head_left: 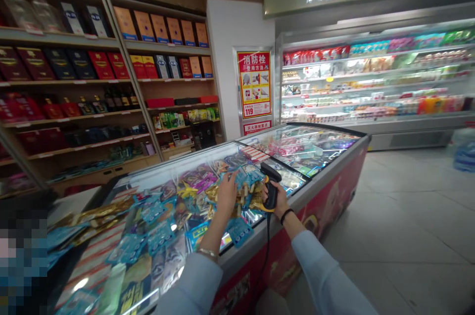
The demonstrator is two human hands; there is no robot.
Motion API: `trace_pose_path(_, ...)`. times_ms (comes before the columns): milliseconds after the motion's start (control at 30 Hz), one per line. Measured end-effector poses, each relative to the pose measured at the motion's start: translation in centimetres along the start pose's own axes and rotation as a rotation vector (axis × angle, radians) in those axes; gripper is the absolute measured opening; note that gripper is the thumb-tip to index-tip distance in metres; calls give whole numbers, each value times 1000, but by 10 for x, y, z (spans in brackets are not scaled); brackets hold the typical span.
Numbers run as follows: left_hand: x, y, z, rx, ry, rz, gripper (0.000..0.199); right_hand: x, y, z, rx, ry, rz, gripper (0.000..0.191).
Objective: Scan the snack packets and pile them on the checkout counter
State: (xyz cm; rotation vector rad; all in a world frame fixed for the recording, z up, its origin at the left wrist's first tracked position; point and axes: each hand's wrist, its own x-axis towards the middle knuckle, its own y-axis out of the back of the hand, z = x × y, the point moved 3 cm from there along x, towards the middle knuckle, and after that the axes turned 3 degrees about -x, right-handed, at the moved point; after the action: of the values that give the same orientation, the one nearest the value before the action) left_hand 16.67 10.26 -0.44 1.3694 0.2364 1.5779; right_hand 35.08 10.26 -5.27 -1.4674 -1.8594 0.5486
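Note:
My left hand (227, 194) reaches over a chest freezer (319, 196), its fingers spread on a heap of foil snack packets (200, 196). Whether it grips one of the blue packets (239, 232) is hard to tell. My right hand (277, 200) is shut around a black handheld barcode scanner (270, 187) with yellow trim. The scanner's black cord (266, 250) hangs down past the freezer's red front. The glass sliding lid (297, 144) covers the freezer's far section, with more packets visible beneath it.
Wooden shelves (104, 72) of boxed goods and bottles stand behind the freezer on the left. A lit refrigerated display case (374, 77) runs along the back right, beside a red-and-yellow fire hydrant notice (254, 85). Tiled floor (389, 226) lies to the right. A pixelated patch (22, 255) hides the lower left corner.

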Motion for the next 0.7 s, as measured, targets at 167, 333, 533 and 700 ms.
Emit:
trace_pose_path(167, -6, -19, -1, 306, -41, 18, 33, -3, 6, 5, 45, -14, 24, 21)
trace_pose_path(333, -8, -19, 2, 328, -66, -42, 38, -1, 9, 9, -31, -64, 31, 24)
trace_pose_path(533, -9, -18, 3, 333, -69, -67, 44, -1, 10, 10, -59, -69, 28, 24)
trace_pose_path(700, -12, -18, 4, 317, -78, -50, 41, -1, 8, 8, -48, -60, 55, 22)
